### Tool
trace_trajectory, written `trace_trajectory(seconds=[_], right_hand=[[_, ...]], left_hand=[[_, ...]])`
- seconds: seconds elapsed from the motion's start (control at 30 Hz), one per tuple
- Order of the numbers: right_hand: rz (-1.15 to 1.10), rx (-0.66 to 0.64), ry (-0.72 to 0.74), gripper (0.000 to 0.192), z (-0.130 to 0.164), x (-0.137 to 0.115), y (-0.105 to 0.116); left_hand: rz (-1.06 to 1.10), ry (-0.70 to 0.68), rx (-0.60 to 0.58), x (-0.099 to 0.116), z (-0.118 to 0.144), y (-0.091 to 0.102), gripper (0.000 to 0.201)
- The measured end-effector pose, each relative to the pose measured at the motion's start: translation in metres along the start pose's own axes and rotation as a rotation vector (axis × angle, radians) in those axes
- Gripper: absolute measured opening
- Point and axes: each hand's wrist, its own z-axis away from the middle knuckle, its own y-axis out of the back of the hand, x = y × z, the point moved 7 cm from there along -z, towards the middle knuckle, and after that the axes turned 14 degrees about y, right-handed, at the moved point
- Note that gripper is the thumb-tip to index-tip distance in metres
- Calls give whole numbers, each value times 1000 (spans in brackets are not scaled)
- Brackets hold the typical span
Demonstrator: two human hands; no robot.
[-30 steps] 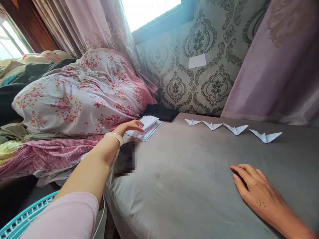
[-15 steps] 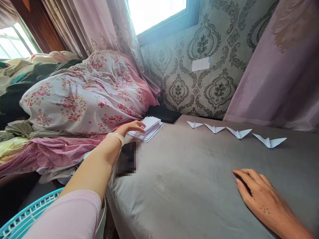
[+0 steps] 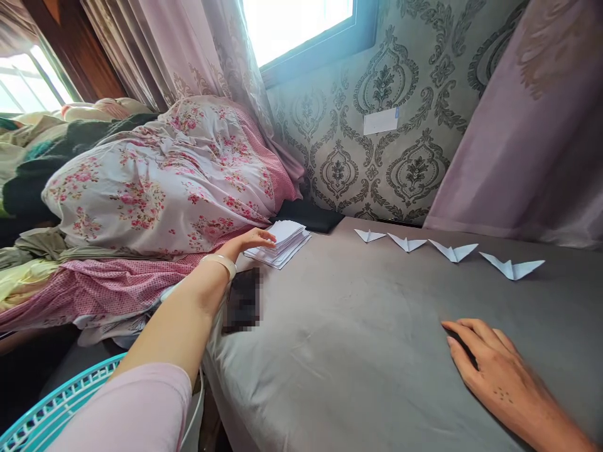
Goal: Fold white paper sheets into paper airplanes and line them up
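Observation:
At the stack of white paper sheets (image 3: 289,242), my left hand (image 3: 257,238) reaches out with its fingers stretched over the stack's near left side. I cannot make out a sheet lifted in them. My right hand (image 3: 490,361) lies palm down on the grey sheet-covered bed (image 3: 358,351), fingers extended, holding nothing. Beyond it, several folded white paper birds with spread wings stand in a row, among them a small one (image 3: 370,236) at the left end and a larger one (image 3: 512,269) at the right end.
A dark flat thing (image 3: 311,216) lies behind the stack. A pixelated dark object (image 3: 242,301) lies at the bed's left edge, beside my forearm. Floral bedding (image 3: 164,182) is heaped at the left. A turquoise basket (image 3: 61,392) stands at lower left.
My left fingers have shifted slightly and look closer together at the paper stack. My right hand and the paper birds stay in place; the view has drifted a little.

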Motion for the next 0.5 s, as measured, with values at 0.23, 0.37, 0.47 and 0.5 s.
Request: trace_trajectory(seconds=[0.23, 0.37, 0.47, 0.5], right_hand=[[5, 8, 18, 43, -2, 0, 0], [10, -2, 7, 43, -2, -1, 2], [11, -13, -23, 41, -1, -2, 4], [12, -13, -28, 41, -1, -2, 4]], left_hand=[[-1, 43, 62, -1, -1, 0, 78], [-29, 104, 122, -6, -13, 1, 86], [-54, 142, 148, -8, -22, 1, 88], [-62, 148, 153, -8, -24, 1, 87]])
